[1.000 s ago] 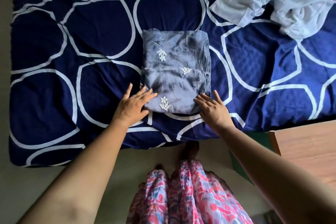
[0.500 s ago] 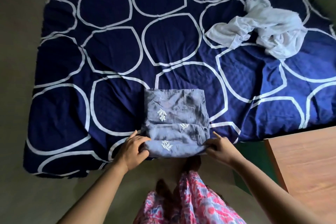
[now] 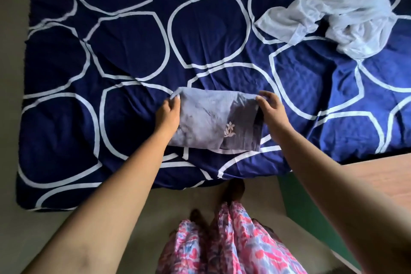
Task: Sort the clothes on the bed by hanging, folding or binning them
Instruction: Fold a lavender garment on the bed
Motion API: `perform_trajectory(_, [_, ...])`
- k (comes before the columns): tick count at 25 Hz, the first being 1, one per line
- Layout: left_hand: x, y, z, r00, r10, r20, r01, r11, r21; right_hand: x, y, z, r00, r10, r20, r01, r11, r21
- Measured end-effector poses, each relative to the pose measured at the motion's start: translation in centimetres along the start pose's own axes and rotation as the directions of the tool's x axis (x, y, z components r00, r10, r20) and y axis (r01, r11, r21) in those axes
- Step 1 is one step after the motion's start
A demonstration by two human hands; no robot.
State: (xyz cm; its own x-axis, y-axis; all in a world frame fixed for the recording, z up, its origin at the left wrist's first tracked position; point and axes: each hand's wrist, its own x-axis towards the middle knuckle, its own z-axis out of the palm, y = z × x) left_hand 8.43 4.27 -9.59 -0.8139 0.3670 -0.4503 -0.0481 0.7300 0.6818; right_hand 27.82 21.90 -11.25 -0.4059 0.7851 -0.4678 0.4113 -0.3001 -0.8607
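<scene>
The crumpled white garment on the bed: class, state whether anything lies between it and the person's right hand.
Nothing visible does. Only bare navy bedsheet with white rings separates the crumpled white garment from the right hand, though that hand and the left hand both grip the folded grey-blue embroidered cloth.

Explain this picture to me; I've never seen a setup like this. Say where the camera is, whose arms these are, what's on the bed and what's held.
No machine here: a person wears a wide-angle camera on the head, looking down, so both arms are their own. The left hand and right hand each pinch an upper corner of a folded grey cloth with a flower motif, near the front of a blue bed with white rings. A crumpled white cloth lies at the bed's far right. A wooden top shows at the right, the person's patterned skirt below.
</scene>
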Motion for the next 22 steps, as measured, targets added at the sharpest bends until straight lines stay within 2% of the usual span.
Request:
perform_trajectory(2, [1.9, -0.1, 0.9, 0.996, -0.084, -0.027, 0.084, 0.996, -0.004, 1.5, 0.5, 1.0, 0.98, 0.17, 0.105, -0.17, 0.985, 0.0])
perform_trajectory(4, [3.1, -0.6, 1.4, 0.989, -0.137, -0.051, 0.138, 0.99, 0.02, 2.4, 1.6, 2.0, 0.962, 0.234, 0.144, -0.211, 0.965, -0.156])
perform_trajectory(8, [4.2, -1.0, 2.0, 0.983, -0.142, -0.118, 0.156, 0.981, 0.114, 2.9, 1.4, 3.1, 0.983, 0.173, -0.053, -0.18, 0.898, -0.402])
perform_trajectory(12, [5.0, -1.1, 2.1, 0.963, -0.184, -0.199, 0.206, 0.974, 0.097, 1.3, 1.9, 3.8, 0.97, 0.183, -0.16, -0.228, 0.911, -0.343])
perform_trajectory(16, [5.8, -0.4, 1.7, 0.953, -0.134, -0.272, 0.167, 0.981, 0.1, 0.5, 2.9, 3.6, 0.954, 0.213, -0.211, -0.269, 0.92, -0.285])
perform_trajectory(18, [6.7, 0.3, 1.2, 0.957, -0.215, -0.196, 0.23, 0.972, 0.052, 1.1, 2.0, 3.4, 0.958, 0.193, -0.214, -0.247, 0.931, -0.269])
perform_trajectory(19, [7.1, 0.7, 0.9, 0.949, -0.295, -0.114, 0.294, 0.955, -0.028, 1.9, 1.5, 3.2, 0.956, 0.198, -0.215, -0.25, 0.935, -0.251])
perform_trajectory(21, [7.7, 1.4, 0.2, 0.911, -0.413, 0.022, 0.411, 0.898, -0.159, 3.8, 0.4, 3.0, 0.94, 0.267, -0.213, -0.308, 0.932, -0.193])
perform_trajectory(22, [8.1, 1.4, 0.0, 0.906, -0.42, 0.054, 0.423, 0.893, -0.154, 4.9, -0.1, 2.9, 0.929, 0.309, -0.204, -0.345, 0.921, -0.178])
